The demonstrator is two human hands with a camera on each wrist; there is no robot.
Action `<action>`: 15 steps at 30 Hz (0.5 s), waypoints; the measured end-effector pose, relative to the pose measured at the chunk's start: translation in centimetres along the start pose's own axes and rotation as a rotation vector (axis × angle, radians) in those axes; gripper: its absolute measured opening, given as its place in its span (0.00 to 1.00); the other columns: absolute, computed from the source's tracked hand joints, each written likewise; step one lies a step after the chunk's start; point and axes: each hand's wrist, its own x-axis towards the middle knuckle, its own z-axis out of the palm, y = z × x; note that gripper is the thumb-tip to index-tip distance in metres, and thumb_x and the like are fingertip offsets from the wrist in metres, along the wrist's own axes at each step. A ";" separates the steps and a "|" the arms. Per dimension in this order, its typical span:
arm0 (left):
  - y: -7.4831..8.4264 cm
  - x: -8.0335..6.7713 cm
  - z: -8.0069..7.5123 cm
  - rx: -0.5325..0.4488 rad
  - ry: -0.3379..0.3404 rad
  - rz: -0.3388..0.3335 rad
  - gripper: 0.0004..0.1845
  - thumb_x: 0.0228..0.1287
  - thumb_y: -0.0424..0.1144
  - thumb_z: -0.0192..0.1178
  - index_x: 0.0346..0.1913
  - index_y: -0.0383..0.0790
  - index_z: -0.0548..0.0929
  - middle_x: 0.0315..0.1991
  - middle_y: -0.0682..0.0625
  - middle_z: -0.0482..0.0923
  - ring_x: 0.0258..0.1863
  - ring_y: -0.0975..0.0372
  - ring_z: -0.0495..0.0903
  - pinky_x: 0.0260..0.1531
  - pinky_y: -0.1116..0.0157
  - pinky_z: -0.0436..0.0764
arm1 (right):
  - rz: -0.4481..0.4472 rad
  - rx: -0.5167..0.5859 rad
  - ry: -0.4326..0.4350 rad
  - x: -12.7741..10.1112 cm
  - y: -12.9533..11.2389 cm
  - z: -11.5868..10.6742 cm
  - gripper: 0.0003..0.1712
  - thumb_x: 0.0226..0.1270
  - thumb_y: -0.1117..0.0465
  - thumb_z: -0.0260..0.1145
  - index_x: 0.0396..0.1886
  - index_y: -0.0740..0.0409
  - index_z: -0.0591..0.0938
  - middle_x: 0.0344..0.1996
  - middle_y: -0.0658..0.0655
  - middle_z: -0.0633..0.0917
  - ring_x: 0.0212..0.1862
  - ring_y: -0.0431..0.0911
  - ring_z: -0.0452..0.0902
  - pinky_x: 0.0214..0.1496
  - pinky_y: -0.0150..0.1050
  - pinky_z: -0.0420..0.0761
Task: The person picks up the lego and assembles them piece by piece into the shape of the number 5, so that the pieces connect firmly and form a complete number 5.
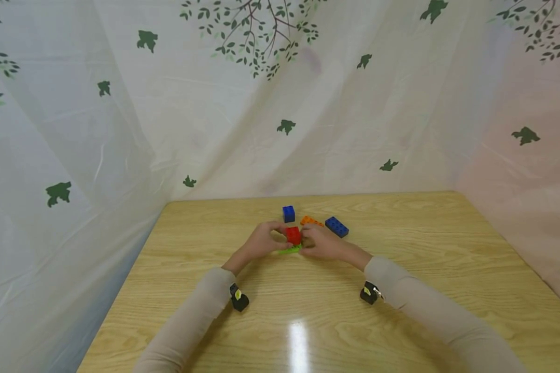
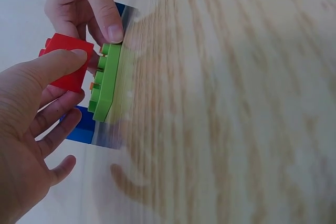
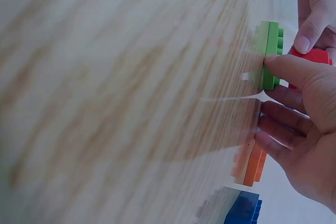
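My left hand [image 1: 267,238] pinches a red brick [image 1: 293,235] between thumb and fingers, and the brick sits on a flat green plate [image 1: 289,250]. In the left wrist view the thumb lies along the red brick [image 2: 65,69], above the studs of the green plate [image 2: 106,83]. My right hand [image 1: 316,242] grips the plate's other end. Its thumb presses the edge of the green plate [image 3: 271,51], with the fingers curled behind. The plate lies on the wooden table [image 1: 308,311].
Just beyond the hands lie a small blue brick [image 1: 288,213], an orange brick [image 1: 311,221] and a longer blue brick [image 1: 337,227]. A leaf-printed sheet [image 1: 121,129] hangs round the table on the far side and both flanks.
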 end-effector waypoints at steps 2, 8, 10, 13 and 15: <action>0.0 0.0 0.0 0.001 -0.002 -0.001 0.15 0.57 0.39 0.77 0.46 0.39 0.88 0.47 0.48 0.87 0.50 0.55 0.84 0.55 0.54 0.81 | 0.001 0.021 -0.004 0.0 -0.1 -0.1 0.18 0.67 0.55 0.73 0.50 0.62 0.86 0.47 0.55 0.83 0.48 0.46 0.81 0.52 0.42 0.83; -0.2 0.1 0.0 0.001 -0.008 0.042 0.15 0.56 0.38 0.77 0.46 0.38 0.89 0.46 0.47 0.87 0.49 0.54 0.84 0.53 0.54 0.82 | 0.031 0.098 -0.028 0.0 -0.1 -0.3 0.17 0.67 0.57 0.73 0.51 0.61 0.85 0.46 0.54 0.83 0.47 0.45 0.83 0.49 0.36 0.84; -0.3 0.2 0.0 0.010 -0.008 0.057 0.15 0.56 0.37 0.78 0.46 0.38 0.89 0.46 0.47 0.88 0.48 0.54 0.84 0.52 0.54 0.83 | 0.039 0.106 -0.032 0.1 -0.1 -0.3 0.17 0.67 0.57 0.74 0.51 0.61 0.85 0.46 0.54 0.82 0.47 0.45 0.84 0.49 0.36 0.84; -0.3 0.1 0.0 0.016 -0.008 0.066 0.16 0.55 0.38 0.78 0.46 0.38 0.89 0.45 0.47 0.88 0.47 0.55 0.84 0.51 0.55 0.83 | 0.041 0.100 -0.027 0.1 -0.1 -0.3 0.17 0.66 0.57 0.74 0.50 0.61 0.86 0.45 0.54 0.83 0.46 0.45 0.83 0.48 0.36 0.84; -0.2 0.1 0.0 0.015 -0.009 0.060 0.16 0.55 0.38 0.78 0.47 0.38 0.89 0.44 0.47 0.88 0.47 0.55 0.84 0.51 0.55 0.83 | 0.039 0.091 -0.024 0.1 0.0 -0.3 0.16 0.66 0.57 0.74 0.49 0.60 0.86 0.44 0.53 0.83 0.45 0.44 0.83 0.48 0.37 0.84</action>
